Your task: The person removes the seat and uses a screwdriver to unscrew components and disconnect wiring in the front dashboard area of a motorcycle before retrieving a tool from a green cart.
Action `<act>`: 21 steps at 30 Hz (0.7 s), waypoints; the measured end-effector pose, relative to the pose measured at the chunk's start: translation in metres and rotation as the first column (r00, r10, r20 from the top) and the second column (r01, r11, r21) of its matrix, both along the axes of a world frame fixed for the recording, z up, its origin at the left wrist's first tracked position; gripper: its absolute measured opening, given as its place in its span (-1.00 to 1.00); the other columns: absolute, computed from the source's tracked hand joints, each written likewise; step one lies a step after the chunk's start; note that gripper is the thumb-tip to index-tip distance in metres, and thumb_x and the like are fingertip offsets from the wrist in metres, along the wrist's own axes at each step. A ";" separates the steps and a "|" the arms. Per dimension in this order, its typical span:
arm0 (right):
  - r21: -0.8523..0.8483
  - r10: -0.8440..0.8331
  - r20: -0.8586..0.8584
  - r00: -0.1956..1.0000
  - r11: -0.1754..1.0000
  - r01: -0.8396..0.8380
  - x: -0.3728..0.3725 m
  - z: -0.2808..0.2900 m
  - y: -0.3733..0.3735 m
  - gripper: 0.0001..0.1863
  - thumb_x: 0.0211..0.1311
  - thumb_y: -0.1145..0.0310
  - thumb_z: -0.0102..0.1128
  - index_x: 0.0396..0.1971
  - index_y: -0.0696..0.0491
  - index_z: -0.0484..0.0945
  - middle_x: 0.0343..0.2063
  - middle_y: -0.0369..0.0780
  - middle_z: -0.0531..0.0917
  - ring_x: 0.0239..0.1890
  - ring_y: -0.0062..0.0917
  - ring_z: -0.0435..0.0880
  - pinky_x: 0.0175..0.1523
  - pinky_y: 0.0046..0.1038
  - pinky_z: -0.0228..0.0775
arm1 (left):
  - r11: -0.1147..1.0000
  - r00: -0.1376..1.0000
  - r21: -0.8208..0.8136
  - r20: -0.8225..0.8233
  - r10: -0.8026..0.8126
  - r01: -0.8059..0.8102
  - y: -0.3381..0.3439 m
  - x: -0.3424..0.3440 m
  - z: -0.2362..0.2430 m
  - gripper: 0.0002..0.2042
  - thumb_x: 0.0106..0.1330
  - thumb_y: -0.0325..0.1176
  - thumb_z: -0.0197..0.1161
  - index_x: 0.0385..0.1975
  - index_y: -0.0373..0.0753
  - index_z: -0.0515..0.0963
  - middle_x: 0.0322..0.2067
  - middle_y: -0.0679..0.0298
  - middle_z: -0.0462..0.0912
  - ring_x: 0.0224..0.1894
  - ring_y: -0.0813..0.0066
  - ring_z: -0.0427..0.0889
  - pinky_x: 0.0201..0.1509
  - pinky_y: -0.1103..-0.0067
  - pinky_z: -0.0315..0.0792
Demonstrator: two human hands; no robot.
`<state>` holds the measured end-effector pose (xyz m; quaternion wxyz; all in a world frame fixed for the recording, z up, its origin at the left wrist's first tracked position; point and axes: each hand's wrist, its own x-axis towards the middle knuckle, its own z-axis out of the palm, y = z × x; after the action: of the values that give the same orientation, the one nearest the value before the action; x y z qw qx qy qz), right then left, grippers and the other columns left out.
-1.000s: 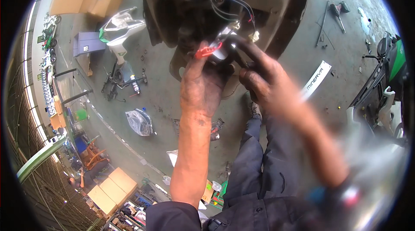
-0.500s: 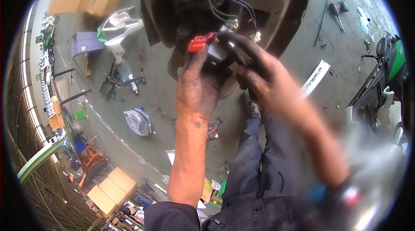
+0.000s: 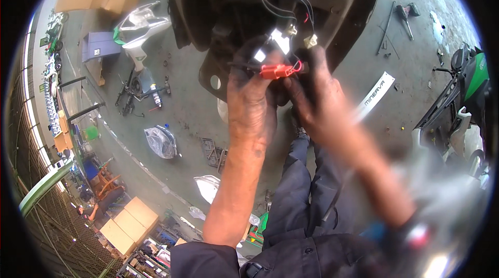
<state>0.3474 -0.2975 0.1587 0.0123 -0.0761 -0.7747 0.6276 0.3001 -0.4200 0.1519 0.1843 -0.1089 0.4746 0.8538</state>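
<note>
A red plastic wire connector (image 3: 276,71) with short red wires at its right end lies level across the fingertips of my left hand (image 3: 248,109), which grips it. My right hand (image 3: 325,98) is close by on the right, fingers curled beside the connector's wired end. Whatever dark thing sits between those blackened fingers cannot be made out. Just above hang a pale connector (image 3: 311,42) and a smaller one (image 3: 292,29) on thin wires. Behind both hands is the dark underside of a large black vehicle body part (image 3: 332,18).
On the floor at left lie a white fairing (image 3: 140,26), a purple box (image 3: 101,46), mechanical parts with a bottle (image 3: 155,96) and a plastic-wrapped piece (image 3: 161,141). A white printed strip (image 3: 373,96), tools (image 3: 408,15) and a green-black motorcycle (image 3: 470,80) are at right.
The red connector has moved right and down and turned from tilted to level, its wires now facing right. My left hand shifted right with it; my right hand's fingers have opened upward slightly.
</note>
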 end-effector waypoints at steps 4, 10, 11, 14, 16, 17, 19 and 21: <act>-0.136 -0.013 0.066 0.998 0.991 0.022 0.004 0.006 0.000 -0.60 0.35 0.54 0.10 0.04 0.29 0.14 -0.45 0.18 0.62 -0.30 0.20 0.64 -0.26 -0.07 0.42 | 0.999 1.000 -0.027 -0.018 0.020 -0.021 0.004 0.000 -0.002 -0.48 0.15 -0.37 0.48 0.12 -0.25 0.48 -0.15 0.26 0.61 -0.18 0.50 0.63 -0.07 0.59 0.56; -0.072 0.076 0.073 0.994 0.995 -0.070 0.006 0.022 0.012 -0.53 0.33 0.53 0.10 0.16 0.24 0.16 -0.43 0.20 0.63 -0.29 0.20 0.63 -0.23 -0.05 0.43 | 0.998 0.999 -0.063 0.034 0.011 -0.009 0.006 -0.001 0.008 -0.58 0.16 -0.37 0.45 0.01 -0.30 0.54 -0.19 0.24 0.64 -0.23 0.44 0.67 -0.15 0.53 0.61; -0.046 0.094 0.103 0.990 0.995 -0.090 0.007 0.024 0.014 -0.52 0.33 0.53 0.10 0.17 0.22 0.16 -0.42 0.20 0.63 -0.29 0.20 0.63 -0.22 -0.05 0.44 | 0.998 0.998 -0.065 0.053 0.014 -0.011 0.007 -0.001 0.009 -0.59 0.17 -0.36 0.45 0.00 -0.31 0.55 -0.20 0.23 0.65 -0.22 0.43 0.68 -0.14 0.52 0.62; 0.038 0.092 0.130 0.987 0.995 -0.097 0.015 0.028 0.019 -0.50 0.32 0.51 0.12 0.20 0.18 0.17 -0.46 0.15 0.64 -0.32 0.14 0.66 -0.21 -0.09 0.46 | 0.995 0.988 -0.092 0.141 0.061 -0.048 0.008 -0.003 0.012 -0.60 0.19 -0.31 0.43 -0.02 -0.33 0.55 -0.23 0.20 0.66 -0.20 0.34 0.71 -0.09 0.44 0.66; -0.007 0.091 0.203 0.975 0.996 -0.091 0.025 0.029 0.023 -0.49 0.32 0.51 0.14 0.21 0.16 0.18 -0.49 0.09 0.65 -0.35 0.02 0.69 -0.20 -0.14 0.47 | 0.999 0.991 -0.035 0.132 0.036 -0.032 0.008 -0.004 0.013 -0.59 0.17 -0.31 0.45 -0.03 -0.35 0.55 -0.21 0.17 0.65 -0.22 0.31 0.71 -0.06 0.37 0.67; -0.083 0.106 0.278 0.955 0.993 -0.086 0.033 0.031 0.029 -0.49 0.33 0.51 0.14 0.21 0.15 0.18 -0.49 0.06 0.65 -0.37 -0.05 0.71 -0.20 -0.17 0.47 | 0.999 0.990 -0.020 0.135 0.033 -0.031 0.007 -0.005 0.013 -0.58 0.16 -0.30 0.45 -0.03 -0.35 0.55 -0.20 0.16 0.65 -0.23 0.29 0.71 -0.05 0.34 0.68; -0.096 0.136 0.321 0.937 0.989 -0.110 0.051 0.033 0.034 -0.49 0.33 0.51 0.15 0.22 0.15 0.19 -0.49 -0.01 0.65 -0.39 -0.20 0.71 -0.21 -0.22 0.48 | 0.999 0.987 0.036 0.158 0.030 -0.036 0.003 -0.006 0.012 -0.62 0.21 -0.35 0.40 -0.02 -0.37 0.55 -0.16 0.11 0.65 -0.19 0.22 0.72 0.03 0.25 0.66; 0.037 0.138 0.305 0.942 0.987 -0.157 0.073 0.034 0.035 -0.51 0.34 0.51 0.15 0.21 0.14 0.21 -0.48 -0.04 0.64 -0.39 -0.30 0.70 -0.22 -0.26 0.48 | 0.994 0.974 0.098 0.222 0.033 -0.056 0.000 -0.008 0.009 -0.71 0.33 -0.46 0.28 0.02 -0.38 0.54 -0.11 0.04 0.67 -0.10 0.11 0.72 0.18 0.13 0.60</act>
<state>0.4199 -0.2625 0.1931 -0.1508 -0.1122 -0.7897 0.5839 0.2918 -0.4196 0.1612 0.2220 -0.2037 0.4036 0.8639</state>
